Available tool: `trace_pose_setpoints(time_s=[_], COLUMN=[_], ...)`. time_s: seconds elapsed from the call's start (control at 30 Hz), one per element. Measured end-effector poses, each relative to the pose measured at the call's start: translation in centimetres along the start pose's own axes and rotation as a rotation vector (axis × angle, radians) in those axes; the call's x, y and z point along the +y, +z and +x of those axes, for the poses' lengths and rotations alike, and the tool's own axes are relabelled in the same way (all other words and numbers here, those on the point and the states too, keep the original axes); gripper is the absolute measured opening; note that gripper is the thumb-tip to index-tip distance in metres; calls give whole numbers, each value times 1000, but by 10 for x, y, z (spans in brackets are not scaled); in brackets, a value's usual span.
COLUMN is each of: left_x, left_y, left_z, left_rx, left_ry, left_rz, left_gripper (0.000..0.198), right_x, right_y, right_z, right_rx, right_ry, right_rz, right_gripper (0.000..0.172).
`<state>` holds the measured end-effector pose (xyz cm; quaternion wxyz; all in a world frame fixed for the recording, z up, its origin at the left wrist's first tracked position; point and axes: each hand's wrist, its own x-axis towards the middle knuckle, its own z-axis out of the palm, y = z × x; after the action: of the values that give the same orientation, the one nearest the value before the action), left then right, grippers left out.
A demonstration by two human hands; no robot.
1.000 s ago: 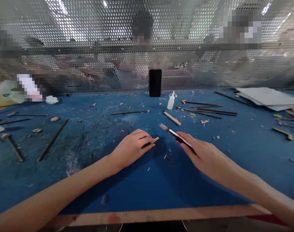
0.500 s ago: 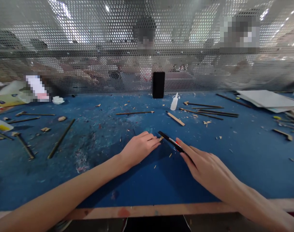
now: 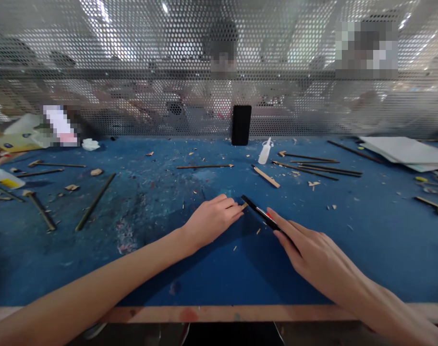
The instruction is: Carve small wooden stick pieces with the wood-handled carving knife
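The small, pale wooden strip that I see from far sticks out slantwise from the left fingers, and just beside its end is the slim cutter knife, dark with a red part, held diagonally in the right fingers, its tip pointing forward-left.

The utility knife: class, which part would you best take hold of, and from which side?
Probably the handle of the utility knife, from the near right, where the right hand holds it. The knife is long and slim, and its blade end slants away to the far left, beside the wood piece in the left hand.
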<state>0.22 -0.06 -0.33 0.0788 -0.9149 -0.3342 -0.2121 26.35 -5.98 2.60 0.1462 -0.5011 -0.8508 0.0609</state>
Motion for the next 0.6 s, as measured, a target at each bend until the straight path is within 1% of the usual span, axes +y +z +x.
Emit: trace_pose_setpoints(time_s=[0.2, 0.6], left_x=[0, -1], left_y=[-1, 1], left_z=[0, -1], left_rx=[1, 11], left_ry=[-9, 5], left_rz=[-6, -4], left_gripper=[28, 29], right_x=[1, 1], right_y=[1, 0], right_z=[2, 0], right_rx=[-6, -11], right_ry=[35, 26], right_rz=[34, 35], right_gripper=[50, 49])
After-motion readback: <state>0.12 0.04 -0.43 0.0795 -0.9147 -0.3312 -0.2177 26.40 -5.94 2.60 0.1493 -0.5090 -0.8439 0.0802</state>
